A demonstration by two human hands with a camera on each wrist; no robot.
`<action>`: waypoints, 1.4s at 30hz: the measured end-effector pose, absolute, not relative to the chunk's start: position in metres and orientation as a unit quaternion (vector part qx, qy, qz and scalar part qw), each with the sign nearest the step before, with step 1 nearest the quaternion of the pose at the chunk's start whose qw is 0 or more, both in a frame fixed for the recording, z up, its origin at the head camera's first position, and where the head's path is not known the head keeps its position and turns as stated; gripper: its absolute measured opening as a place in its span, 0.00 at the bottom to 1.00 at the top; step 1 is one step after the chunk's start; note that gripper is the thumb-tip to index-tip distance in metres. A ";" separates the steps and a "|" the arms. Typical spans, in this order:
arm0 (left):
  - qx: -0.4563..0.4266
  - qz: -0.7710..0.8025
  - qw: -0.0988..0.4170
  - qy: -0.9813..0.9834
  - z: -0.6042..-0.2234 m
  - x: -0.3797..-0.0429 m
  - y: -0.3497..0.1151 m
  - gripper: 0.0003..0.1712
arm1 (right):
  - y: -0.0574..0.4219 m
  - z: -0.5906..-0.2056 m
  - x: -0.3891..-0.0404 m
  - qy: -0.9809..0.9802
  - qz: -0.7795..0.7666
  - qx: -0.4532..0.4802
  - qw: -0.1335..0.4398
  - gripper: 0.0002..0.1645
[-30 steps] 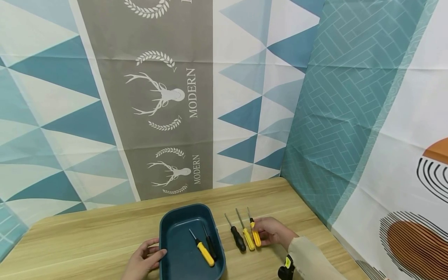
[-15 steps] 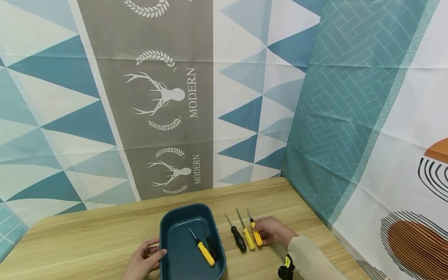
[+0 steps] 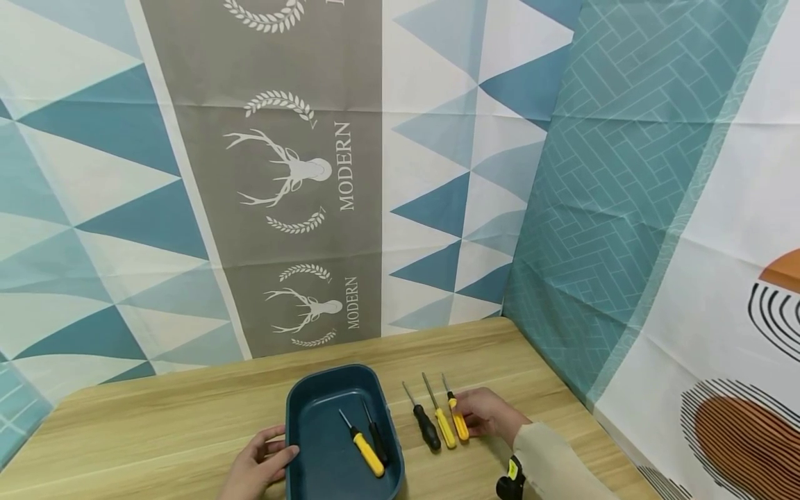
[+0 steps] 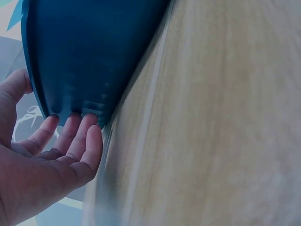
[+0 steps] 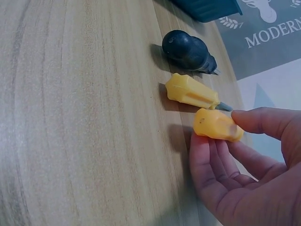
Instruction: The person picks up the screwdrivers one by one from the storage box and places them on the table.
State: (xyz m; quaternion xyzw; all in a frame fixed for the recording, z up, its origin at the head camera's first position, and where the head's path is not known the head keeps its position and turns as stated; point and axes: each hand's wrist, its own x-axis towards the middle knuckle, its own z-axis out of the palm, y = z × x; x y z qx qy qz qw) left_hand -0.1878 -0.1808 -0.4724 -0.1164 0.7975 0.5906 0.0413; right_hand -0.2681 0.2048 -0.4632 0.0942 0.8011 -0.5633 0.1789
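My left hand [image 3: 259, 464] holds the left side of a dark blue plastic bin [image 3: 298, 396], thumb at the rim and fingertips against the outer wall [image 4: 70, 61]. Inside the bin lie a yellow-handled screwdriver [image 3: 367, 453] and a black-handled screwdriver [image 3: 376, 441]. My right hand [image 3: 484, 413] pinches the orange-yellow handle of a screwdriver [image 5: 214, 125] between thumb and fingers, close over the table. Left of it, a second yellow screwdriver [image 3: 444, 427] and a black-handled screwdriver [image 3: 426, 428] lie side by side on the wood, shafts pointing away from me.
The wooden table [image 3: 187, 423] meets patterned fabric walls [image 3: 312, 208] at the back and right. A black device with a yellow label [image 3: 512, 479] is at the right wrist, by the light sleeve [image 3: 556, 462].
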 end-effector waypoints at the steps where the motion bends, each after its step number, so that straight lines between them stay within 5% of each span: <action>1: -0.117 0.591 0.041 0.797 -0.473 -0.188 -0.181 0.37 | 0.205 -0.463 -0.268 0.801 -0.564 0.095 0.178 0.32; 42: -0.123 0.596 0.042 0.793 -0.475 -0.189 -0.181 0.36 | 0.197 -0.462 -0.275 0.861 -0.480 0.087 0.145 0.23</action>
